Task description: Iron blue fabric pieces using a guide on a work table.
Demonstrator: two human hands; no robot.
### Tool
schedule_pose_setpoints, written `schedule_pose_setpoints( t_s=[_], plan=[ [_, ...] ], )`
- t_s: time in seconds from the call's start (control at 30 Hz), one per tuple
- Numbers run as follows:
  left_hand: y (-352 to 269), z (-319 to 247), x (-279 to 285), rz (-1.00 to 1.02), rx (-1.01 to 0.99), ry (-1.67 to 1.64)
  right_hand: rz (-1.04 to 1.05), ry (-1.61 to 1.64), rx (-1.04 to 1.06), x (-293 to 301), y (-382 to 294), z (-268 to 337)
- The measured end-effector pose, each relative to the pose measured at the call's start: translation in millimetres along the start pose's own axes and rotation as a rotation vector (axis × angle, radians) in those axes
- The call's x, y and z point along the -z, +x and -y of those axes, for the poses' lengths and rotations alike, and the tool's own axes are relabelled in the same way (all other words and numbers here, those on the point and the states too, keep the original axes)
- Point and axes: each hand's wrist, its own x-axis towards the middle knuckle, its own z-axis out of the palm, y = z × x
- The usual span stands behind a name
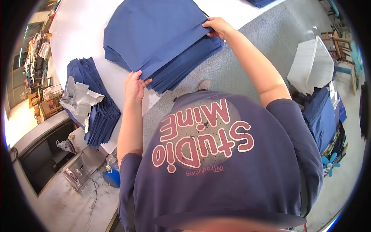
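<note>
A stack of blue cut fabric panels lies at the near edge of a white table. My left hand pinches the near left corner of the top blue panel, thumb and fingertips on its edge. At the panel's right corner, my right hand grips the edge between thumb and fingers. The top layer's near edge is set back from the layers beneath, whose edges fan out towards me. Left of my left hand stands another pile of folded blue fabric, with crumpled grey-white paper on it.
More blue fabric lies at the table's far right. On the right stand a white plastic bin, a heap of blue cloth and a blue-bladed fan. A blue water jug and a metal basin are at the lower left.
</note>
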Motion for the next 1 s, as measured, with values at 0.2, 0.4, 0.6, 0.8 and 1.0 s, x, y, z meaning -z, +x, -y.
schedule_pose_setpoints(
  t_s=[0.2,0.4,0.6,0.8,1.0],
  plan=[
    [-20,11,6,-0.028,0.008,0.047,-0.067,-0.191,0.276,1,-21,-22],
    [-13,67,27,-0.076,0.09,0.166,-0.172,-0.509,0.271,0,-26,-51],
    [-5,22,45,-0.108,-0.073,1.452,-0.563,-1.191,0.863,-13,-58,-38],
    [14,32,-22,0.262,-1.012,1.664,-0.269,-1.485,1.015,-23,-47,-76],
    [25,74,-19,0.502,-0.745,1.767,-0.354,-1.006,1.034,15,-56,-72]
  ],
)
